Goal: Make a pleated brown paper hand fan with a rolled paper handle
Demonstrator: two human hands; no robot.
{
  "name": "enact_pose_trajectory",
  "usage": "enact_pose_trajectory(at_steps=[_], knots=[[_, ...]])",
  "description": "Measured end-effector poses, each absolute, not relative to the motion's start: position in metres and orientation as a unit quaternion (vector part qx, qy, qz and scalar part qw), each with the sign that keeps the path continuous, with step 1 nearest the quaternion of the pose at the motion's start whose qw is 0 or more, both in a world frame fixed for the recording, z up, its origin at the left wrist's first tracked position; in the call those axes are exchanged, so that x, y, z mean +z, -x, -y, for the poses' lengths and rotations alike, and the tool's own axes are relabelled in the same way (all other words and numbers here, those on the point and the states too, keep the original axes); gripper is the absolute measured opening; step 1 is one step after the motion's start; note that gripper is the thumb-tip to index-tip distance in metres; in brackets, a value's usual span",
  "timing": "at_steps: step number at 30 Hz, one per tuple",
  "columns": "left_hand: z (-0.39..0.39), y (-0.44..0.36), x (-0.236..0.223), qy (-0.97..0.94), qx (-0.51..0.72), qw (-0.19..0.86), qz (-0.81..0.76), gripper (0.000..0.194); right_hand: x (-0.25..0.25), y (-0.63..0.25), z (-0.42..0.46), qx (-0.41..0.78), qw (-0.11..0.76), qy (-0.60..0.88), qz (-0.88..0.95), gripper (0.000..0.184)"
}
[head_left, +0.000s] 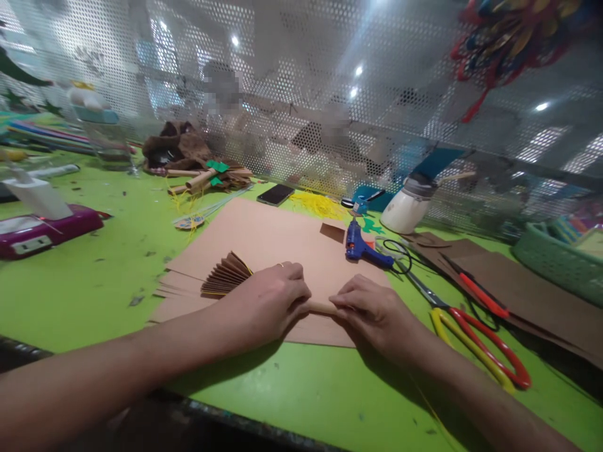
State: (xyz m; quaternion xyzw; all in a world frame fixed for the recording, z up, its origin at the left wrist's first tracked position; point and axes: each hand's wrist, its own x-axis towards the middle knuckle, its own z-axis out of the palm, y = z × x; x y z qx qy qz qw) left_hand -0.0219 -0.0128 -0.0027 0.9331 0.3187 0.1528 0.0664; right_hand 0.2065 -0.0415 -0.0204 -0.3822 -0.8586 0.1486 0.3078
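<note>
A thin roll of tan paper (pixel 321 307) lies level between my hands, above a stack of tan paper sheets (pixel 282 232). My left hand (pixel 273 298) is closed around the roll's left part, which it mostly hides. With fingers pinched together, my right hand (pixel 372 311) grips the roll's other end. Just beyond my left hand is a pleated brown paper fan (pixel 226 276) with yellow edging, partly covered by that hand. A blue glue gun (pixel 360 245) rests past my right hand, its black cord trailing right.
Scissors with red and yellow handles (pixel 480 339) lie right of my right hand, near a red-handled tool (pixel 485 295) and brown sheets (pixel 532 289). Farther back are a phone (pixel 276 194), a white jar (pixel 407 207) and paper rolls (pixel 202 179). A purple power strip (pixel 56 229) is left.
</note>
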Motion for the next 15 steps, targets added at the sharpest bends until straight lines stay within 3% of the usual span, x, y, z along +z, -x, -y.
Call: enact_pose_trajectory(at_steps=[7, 11, 15], knots=[[0.010, 0.020, -0.014, -0.943, 0.127, -0.078, -0.297, 0.028, -0.017, -0.210, 0.033, 0.200, 0.255, 0.433, 0.841, 0.023], [0.008, 0.017, -0.012, -0.948, 0.107, -0.113, -0.276, 0.026, -0.018, -0.208, 0.033, 0.119, 0.208, 0.455, 0.858, 0.026], [0.008, 0.015, -0.009, -0.944, 0.110, -0.094, -0.295, 0.027, -0.021, -0.207, 0.036, 0.060, 0.276, 0.420, 0.862, 0.019]])
